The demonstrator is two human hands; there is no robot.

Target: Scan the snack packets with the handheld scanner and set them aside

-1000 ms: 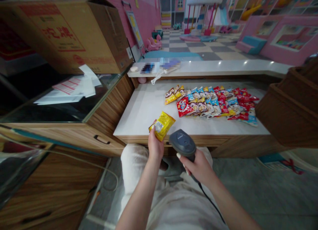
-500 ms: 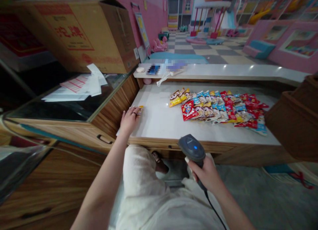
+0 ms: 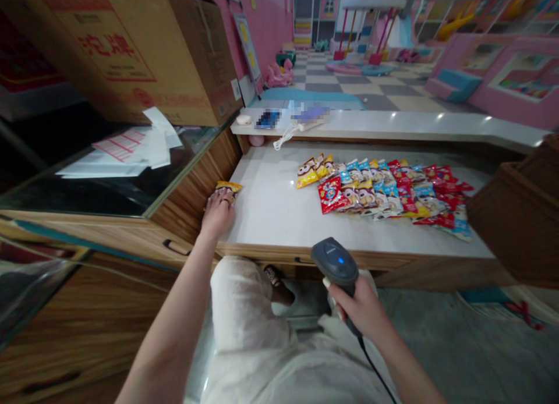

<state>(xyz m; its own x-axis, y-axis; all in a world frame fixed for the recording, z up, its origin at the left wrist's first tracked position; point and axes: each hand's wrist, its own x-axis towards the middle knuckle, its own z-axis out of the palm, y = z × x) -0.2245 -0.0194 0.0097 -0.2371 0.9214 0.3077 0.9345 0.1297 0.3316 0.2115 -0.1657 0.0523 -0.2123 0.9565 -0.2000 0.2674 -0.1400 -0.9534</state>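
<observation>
- Yellow snack packet: lying flat at the left edge of the white counter top, directly beyond the left hand, touching its fingertips.
- left hand: palm down, fingers slightly bent at the packet's near edge; cannot tell whether it grips.
- right hand: closed around the handle of a corded barcode scanner, blue light lit, held off the counter.
- Nearby: overlapping rows of snack packets, well right of the left hand.
</observation>
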